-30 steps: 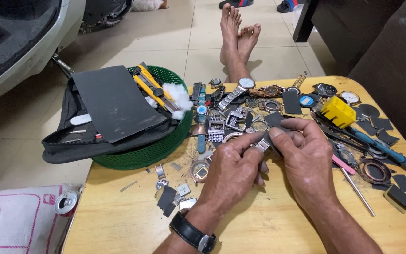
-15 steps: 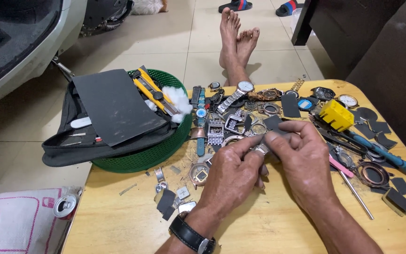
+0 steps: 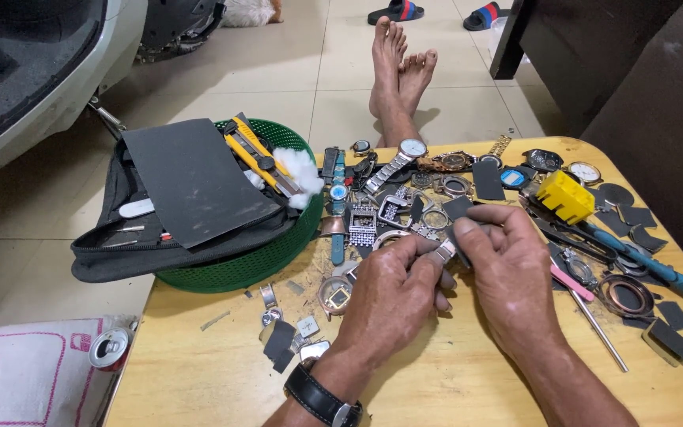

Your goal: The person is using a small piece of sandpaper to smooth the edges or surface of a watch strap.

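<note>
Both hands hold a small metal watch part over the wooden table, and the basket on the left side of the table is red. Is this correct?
Not quite: the basket is green, not red, as the head view shows. The rest is right: the left hand and the right hand hold a small metal watch part over the wooden table, and the basket stands on its left side.

Home watch-repair spot: low wooden table point(image 3: 468, 379) strewn with watches point(image 3: 393, 166), tiled floor point(image 3: 294, 79), sandals point(image 3: 395, 11).

Two sandals point(image 3: 436, 13), one can point(image 3: 110, 346), perhaps ten watches point(image 3: 399, 161).
</note>
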